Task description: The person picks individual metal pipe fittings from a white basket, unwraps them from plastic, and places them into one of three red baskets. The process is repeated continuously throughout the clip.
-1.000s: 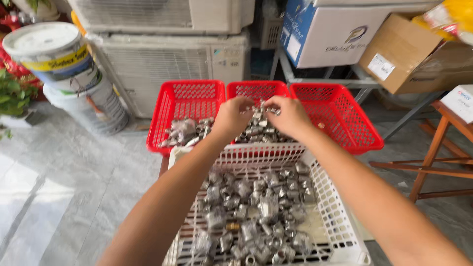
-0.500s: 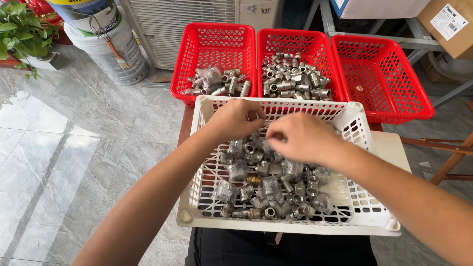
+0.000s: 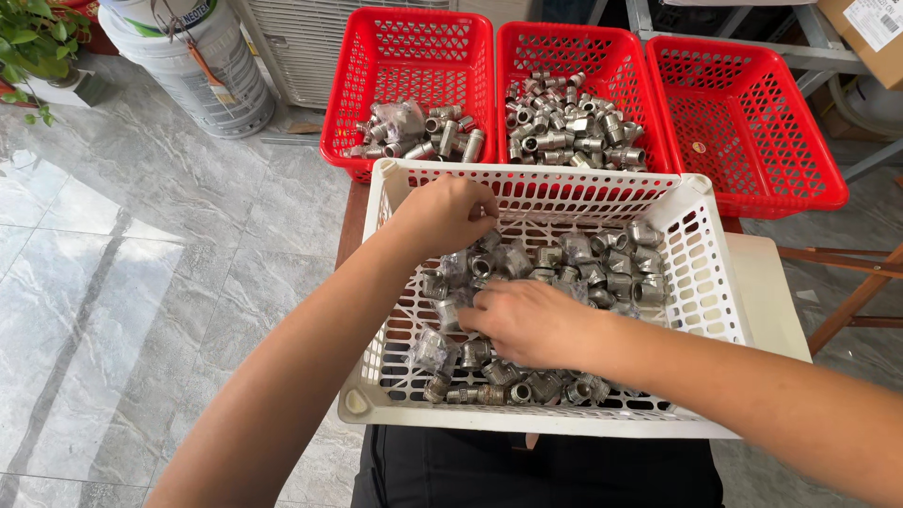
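Silver metal pipe fittings (image 3: 574, 263) in the white plastic basket (image 3: 701, 254) are being sorted; the left hand (image 3: 451, 214) is curled, contents hidden; the right hand (image 3: 527, 320) is laid half-open on them.

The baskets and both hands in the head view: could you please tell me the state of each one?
White basket: partly full of loose metal fittings.
Left red basket: holds a small pile of fittings.
Middle red basket: holds a larger pile.
Right red basket: nearly empty.
Left hand: fingers curled, inside the white basket.
Right hand: palm down on the fittings.
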